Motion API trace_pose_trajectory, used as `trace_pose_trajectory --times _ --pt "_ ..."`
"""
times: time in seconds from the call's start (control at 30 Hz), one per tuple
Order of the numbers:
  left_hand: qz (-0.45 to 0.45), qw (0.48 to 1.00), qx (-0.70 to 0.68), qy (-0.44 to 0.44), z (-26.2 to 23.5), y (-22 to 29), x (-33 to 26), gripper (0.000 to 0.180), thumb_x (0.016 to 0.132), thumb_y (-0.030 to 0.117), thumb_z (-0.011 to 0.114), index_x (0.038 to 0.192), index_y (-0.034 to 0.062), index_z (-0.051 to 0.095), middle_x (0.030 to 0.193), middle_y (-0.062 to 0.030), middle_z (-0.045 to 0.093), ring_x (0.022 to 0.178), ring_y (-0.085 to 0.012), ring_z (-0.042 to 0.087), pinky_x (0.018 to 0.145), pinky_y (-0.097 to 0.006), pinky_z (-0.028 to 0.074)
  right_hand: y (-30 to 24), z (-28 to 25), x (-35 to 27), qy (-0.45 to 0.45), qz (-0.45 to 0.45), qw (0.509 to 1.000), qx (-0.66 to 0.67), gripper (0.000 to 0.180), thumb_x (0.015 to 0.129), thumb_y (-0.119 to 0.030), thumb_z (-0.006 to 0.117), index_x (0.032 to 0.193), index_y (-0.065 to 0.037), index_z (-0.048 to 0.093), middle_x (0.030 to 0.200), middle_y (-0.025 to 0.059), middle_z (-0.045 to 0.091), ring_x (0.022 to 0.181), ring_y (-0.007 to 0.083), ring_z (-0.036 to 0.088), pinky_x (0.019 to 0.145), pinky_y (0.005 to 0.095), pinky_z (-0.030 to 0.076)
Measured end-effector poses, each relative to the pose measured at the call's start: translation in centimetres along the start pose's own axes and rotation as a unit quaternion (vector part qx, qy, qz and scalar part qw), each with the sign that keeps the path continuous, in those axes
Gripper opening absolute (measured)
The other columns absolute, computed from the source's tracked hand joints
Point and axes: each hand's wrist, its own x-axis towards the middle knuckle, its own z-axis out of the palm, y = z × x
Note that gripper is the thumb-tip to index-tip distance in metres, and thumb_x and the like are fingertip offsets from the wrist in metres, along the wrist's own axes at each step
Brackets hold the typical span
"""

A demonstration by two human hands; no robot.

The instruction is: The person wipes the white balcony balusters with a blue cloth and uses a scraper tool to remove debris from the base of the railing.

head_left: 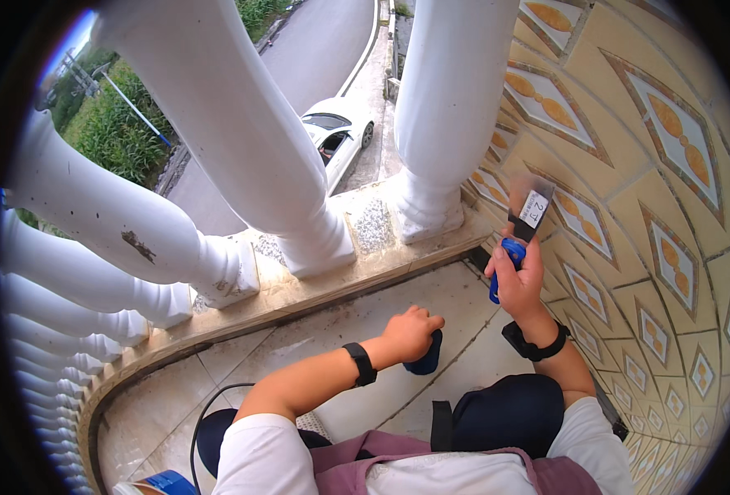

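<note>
My right hand (pixel 518 285) grips the blue handle of a scraper (pixel 523 231), whose flat blade with a white label is pressed against the patterned yellow wall tiles (pixel 629 206). My left hand (pixel 410 332) is closed over a dark blue rounded object (pixel 427 359) resting on the pale floor tiles (pixel 332 330). Both wrists wear black bands. I am crouched low, with my dark trouser knees at the bottom of the view.
White balusters (pixel 241 140) stand on a stone ledge (pixel 299 289) in front and to the left. Beyond them lie a road, a white car (pixel 336 132) and green plants. A black cable (pixel 204 404) and a blue-and-white object (pixel 163 484) lie at the lower left.
</note>
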Motion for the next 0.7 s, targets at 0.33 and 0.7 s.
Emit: trace_pose_trajectory --times 0.33,0.7 --pt "-0.157 0.937 -0.296 -0.097 -10.9 -2.9 -7.2 0.039 0.074 0.021 0.057 0.11 0.0067 0.052 0.094 -0.0147 0.062 0.088 -0.0275 0.06 0.079 -0.034 0.046 0.4 0.9 -1.7 -0.2 0.087 0.963 -0.159 0.038 0.082 -0.013 0.059 0.114 -0.002 0.041 0.077 0.0043 0.053 0.064 0.0133 0.051 0.061 0.0275 0.044" --pt "-0.29 0.874 -0.368 -0.129 -9.8 -6.2 -13.0 0.047 0.076 0.028 0.068 0.11 -0.0002 0.052 0.092 -0.0099 0.061 0.083 -0.017 0.058 0.074 -0.03 0.048 11.3 3.8 -13.3 -0.471 0.088 0.852 -0.211 0.05 0.071 -0.005 0.05 0.12 -0.008 0.038 0.105 0.0204 0.05 0.095 0.036 0.051 0.082 0.0386 0.043"
